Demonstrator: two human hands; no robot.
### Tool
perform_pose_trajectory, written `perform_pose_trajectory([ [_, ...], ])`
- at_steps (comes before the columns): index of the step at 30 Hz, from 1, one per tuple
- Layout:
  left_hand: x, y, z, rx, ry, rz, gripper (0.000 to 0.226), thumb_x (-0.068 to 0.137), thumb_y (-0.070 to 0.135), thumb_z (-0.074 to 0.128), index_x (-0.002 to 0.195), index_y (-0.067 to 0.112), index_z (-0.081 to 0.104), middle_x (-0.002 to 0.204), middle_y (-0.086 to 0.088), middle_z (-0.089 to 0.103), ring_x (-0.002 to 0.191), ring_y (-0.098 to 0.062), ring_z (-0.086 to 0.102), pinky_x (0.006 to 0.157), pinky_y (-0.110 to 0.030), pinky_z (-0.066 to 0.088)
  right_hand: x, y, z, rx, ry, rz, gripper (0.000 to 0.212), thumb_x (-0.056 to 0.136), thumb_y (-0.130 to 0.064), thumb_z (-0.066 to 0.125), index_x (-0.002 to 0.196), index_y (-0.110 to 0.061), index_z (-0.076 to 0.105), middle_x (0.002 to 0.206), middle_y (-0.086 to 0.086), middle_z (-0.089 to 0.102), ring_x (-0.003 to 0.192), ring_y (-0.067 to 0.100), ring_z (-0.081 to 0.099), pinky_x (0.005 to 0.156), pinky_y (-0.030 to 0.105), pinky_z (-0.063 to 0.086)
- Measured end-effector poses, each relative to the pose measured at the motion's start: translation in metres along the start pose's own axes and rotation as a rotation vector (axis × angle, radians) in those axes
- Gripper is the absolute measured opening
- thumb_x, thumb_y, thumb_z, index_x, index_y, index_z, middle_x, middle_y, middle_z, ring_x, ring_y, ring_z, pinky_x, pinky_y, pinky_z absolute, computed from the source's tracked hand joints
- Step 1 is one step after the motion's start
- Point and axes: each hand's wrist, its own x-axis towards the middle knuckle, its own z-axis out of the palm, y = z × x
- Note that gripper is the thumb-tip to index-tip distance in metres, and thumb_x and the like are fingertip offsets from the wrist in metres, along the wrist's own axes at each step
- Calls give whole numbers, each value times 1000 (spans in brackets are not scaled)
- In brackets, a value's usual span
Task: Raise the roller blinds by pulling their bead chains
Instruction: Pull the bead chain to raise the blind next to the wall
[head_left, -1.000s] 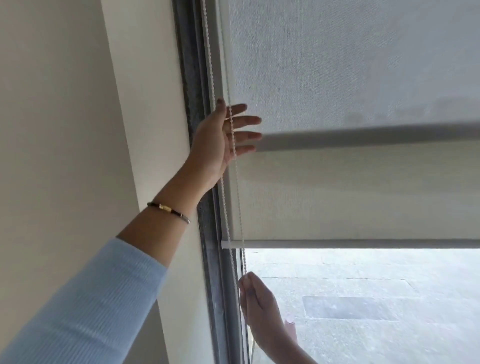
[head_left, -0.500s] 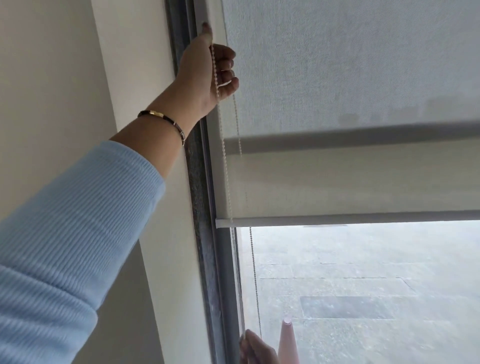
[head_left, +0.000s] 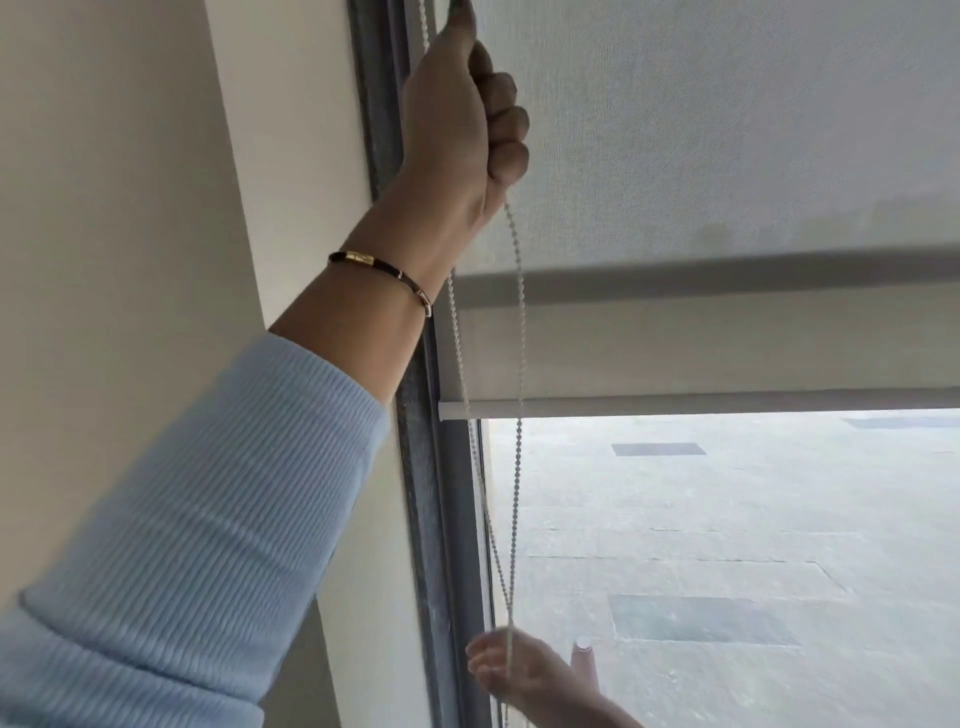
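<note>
My left hand (head_left: 457, 119) is raised high beside the window frame, closed in a fist on the white bead chain (head_left: 521, 364). Two strands of the chain hang down from it and meet at my right hand (head_left: 524, 675) near the bottom edge. That hand's fingers curl around the chain, with one finger sticking out. The grey roller blind (head_left: 727, 130) covers the upper window, and its bottom rail (head_left: 727, 404) sits a little above mid-height. The darker rail of a second blind (head_left: 727, 270) shows through the fabric higher up.
A dark window frame (head_left: 431, 519) runs down just left of the chain, with a cream wall (head_left: 130, 208) beyond it. Grey paving outside (head_left: 727, 545) shows through the bare glass below the blind. My blue sleeve (head_left: 197, 519) fills the lower left.
My left hand went from open at mid-height to a fist on the chain near the top. My right hand dropped to the bottom edge, then came back up slightly. The bottom rail sits higher in view.
</note>
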Motion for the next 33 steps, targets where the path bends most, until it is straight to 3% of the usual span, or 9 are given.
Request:
perform_pose_trajectory([
  [3, -16, -17, -7, -6, -5, -36, 50, 103, 45, 41, 59, 29, 23, 49, 10, 16, 40, -7, 10, 32, -13, 12, 4, -45, -24, 291, 11, -37, 25, 93, -16, 65, 109, 3, 65, 88, 10, 74, 78, 18, 69, 83, 33, 58],
  [5, -27, -30, -17, 8, 8, -59, 51, 103, 47, 41, 59, 29, 23, 48, 10, 17, 39, -6, 9, 32, -13, 11, 8, -79, -43, 416, 38, -119, 29, 88, -17, 68, 105, 7, 66, 76, 9, 70, 66, 17, 66, 73, 34, 60],
  [9, -50, -56, -40, 11, 31, -113, 54, 101, 50, 42, 56, 27, 26, 47, 11, 17, 41, -7, 8, 32, -12, 10, 6, -139, -74, 577, -28, -330, 9, 91, -13, 67, 91, -7, 73, 66, 4, 61, 55, 13, 57, 62, 30, 58],
  [14, -84, -90, -54, 33, 48, -154, 53, 101, 51, 43, 55, 26, 32, 44, 12, 21, 35, -4, 14, 34, -9, 13, 8, -165, -90, 563, -91, -391, 13, 94, -15, 62, 92, -5, 69, 73, 5, 63, 63, 15, 59, 74, 35, 57],
  [17, -104, -105, -61, 61, 41, -153, 50, 101, 50, 42, 58, 26, 33, 45, 11, 23, 35, -4, 15, 35, -8, 15, 4, -160, -102, 340, -130, -308, 17, 91, 0, 63, 107, 1, 68, 98, 21, 68, 93, 27, 68, 91, 45, 54],
  [20, -121, -116, -70, 64, 34, -170, 50, 100, 51, 43, 58, 26, 32, 44, 10, 22, 35, -5, 14, 36, -9, 15, 0, -154, -119, 287, -98, -202, 46, 83, 13, 53, 126, -1, 62, 129, 24, 62, 122, 33, 61, 103, 52, 49],
  [23, -135, -124, -77, 63, 34, -183, 49, 93, 55, 47, 58, 25, 30, 46, 9, 22, 36, -5, 14, 36, -10, 14, 1, -160, -130, 435, 15, -255, 47, 86, 10, 47, 127, -4, 63, 130, 20, 65, 121, 34, 62, 103, 54, 50],
  [26, -144, -129, -80, 52, 48, -193, 49, 88, 57, 49, 58, 24, 29, 47, 8, 20, 37, -6, 11, 39, -10, 13, 6, -177, -134, 505, 107, -320, 36, 98, -2, 43, 125, -7, 67, 123, 16, 70, 117, 28, 66, 90, 43, 57],
  [33, -147, -134, -74, 74, 78, -190, 50, 99, 52, 44, 59, 26, 29, 46, 10, 20, 39, -5, 10, 41, -8, 14, 21, -234, -116, 570, 133, -532, 33, 104, -23, 46, 119, -4, 67, 103, 15, 74, 100, 29, 69, 92, 43, 51],
])
